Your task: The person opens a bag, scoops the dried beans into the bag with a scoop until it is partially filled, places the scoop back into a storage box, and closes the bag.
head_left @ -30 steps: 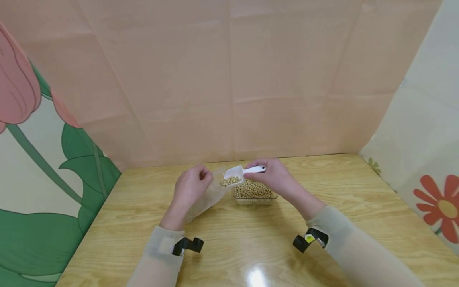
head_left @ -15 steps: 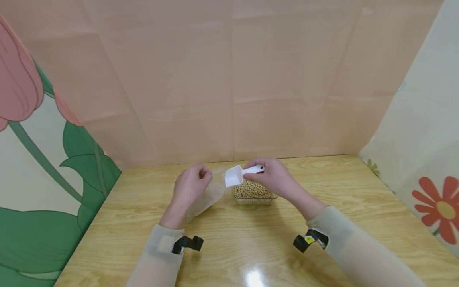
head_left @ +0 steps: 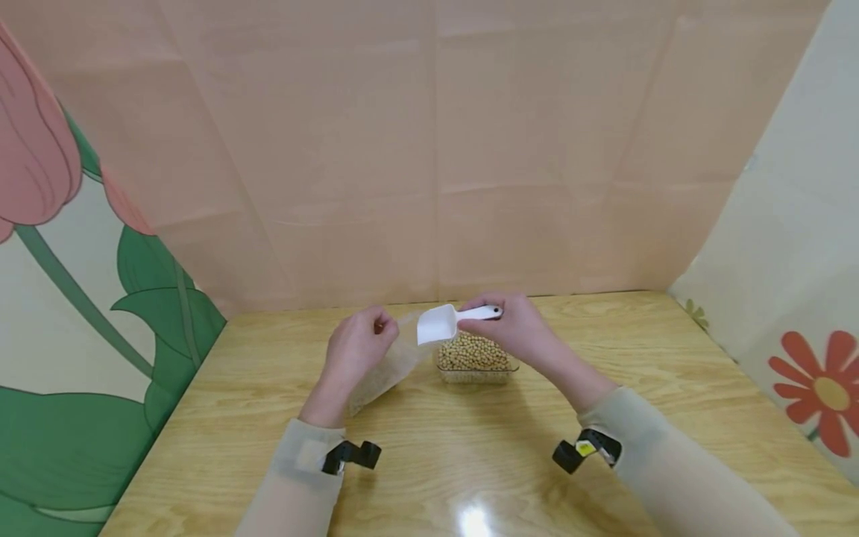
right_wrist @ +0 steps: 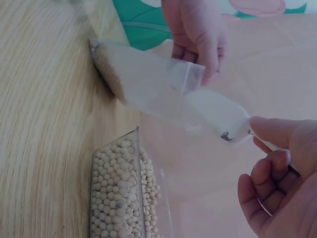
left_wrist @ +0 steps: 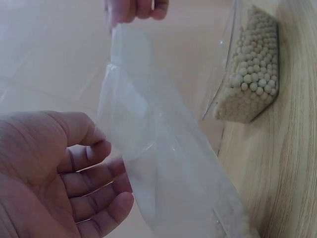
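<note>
The left hand (head_left: 356,347) pinched the rim of a clear, flexible plastic bag (head_left: 392,371) between thumb and index finger, its other fingers loosely curled. The bag slanted down below that hand, its lower end on the pale, wood-grained surface (head_left: 429,447) and holding some round, cream-coloured beans (right_wrist: 108,69).

The right hand (head_left: 511,326) gripped the handle of a small white plastic scoop (head_left: 436,326) between thumb and fingers. The scoop pointed from the right hand towards the left, its head at the bag's mouth between the two hands; no beans could be made out in it from the head view. How far it reached inside was hard to tell through the cloudy plastic.

Just below the right hand, a clear, rectangular plastic container (head_left: 475,378) stood on the surface, filled with the same kind of beans. Nearer the body than the hands were two light beige sleeves, each with a black wrist camera (head_left: 362,455) at the cuff. Beyond the hands hung a creased pink sheet (head_left: 429,149); well to their right was a painted red flower (head_left: 832,391).
</note>
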Tool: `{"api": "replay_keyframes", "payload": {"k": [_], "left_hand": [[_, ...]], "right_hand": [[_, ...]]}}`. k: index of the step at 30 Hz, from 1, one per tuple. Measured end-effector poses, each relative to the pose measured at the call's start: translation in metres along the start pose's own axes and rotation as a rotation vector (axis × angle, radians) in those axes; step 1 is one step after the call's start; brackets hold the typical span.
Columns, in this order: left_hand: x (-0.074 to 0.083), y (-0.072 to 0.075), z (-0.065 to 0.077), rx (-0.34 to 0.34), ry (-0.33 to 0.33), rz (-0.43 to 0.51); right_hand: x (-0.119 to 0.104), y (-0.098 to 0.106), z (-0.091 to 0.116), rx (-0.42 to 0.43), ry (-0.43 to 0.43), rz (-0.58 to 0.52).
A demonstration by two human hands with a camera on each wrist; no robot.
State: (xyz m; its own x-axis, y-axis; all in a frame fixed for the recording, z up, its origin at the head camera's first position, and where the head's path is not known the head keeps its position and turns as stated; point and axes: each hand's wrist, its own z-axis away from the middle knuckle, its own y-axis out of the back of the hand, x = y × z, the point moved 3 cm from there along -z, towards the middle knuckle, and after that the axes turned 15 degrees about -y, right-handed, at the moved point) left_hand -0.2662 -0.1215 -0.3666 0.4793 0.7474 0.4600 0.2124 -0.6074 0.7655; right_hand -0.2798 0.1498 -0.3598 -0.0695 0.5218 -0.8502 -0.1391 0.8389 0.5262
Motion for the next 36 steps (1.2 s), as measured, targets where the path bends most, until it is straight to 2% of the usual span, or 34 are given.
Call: {"api": "replay_keyframes", "payload": {"k": [5,11,19,24,30,36], "left_hand": [[-0.001,0.0,0.0,0.0,0.006,0.001],[0.0,0.0,0.0,-0.004,0.0,0.0],[0.001,0.001,0.001,-0.01,0.004,0.005],[0.001,0.001,0.003,-0.018,0.008,0.01],[0.001,0.001,0.003,-0.021,0.012,0.006],[0.001,0.001,0.002,-0.025,0.012,0.007]], "right_hand": [[0.004,0.012,0.004,0.003,-0.044,-0.028],[0.013,0.032,0.009,0.016,-0.053,-0.054],[0.03,0.057,0.014,0.064,-0.07,0.029],[0.041,0.069,0.012,0.072,-0.078,0.116],[0.05,0.077,0.006,0.058,-0.053,0.176],[0.051,0.083,0.003,0.059,-0.006,0.251]]}}
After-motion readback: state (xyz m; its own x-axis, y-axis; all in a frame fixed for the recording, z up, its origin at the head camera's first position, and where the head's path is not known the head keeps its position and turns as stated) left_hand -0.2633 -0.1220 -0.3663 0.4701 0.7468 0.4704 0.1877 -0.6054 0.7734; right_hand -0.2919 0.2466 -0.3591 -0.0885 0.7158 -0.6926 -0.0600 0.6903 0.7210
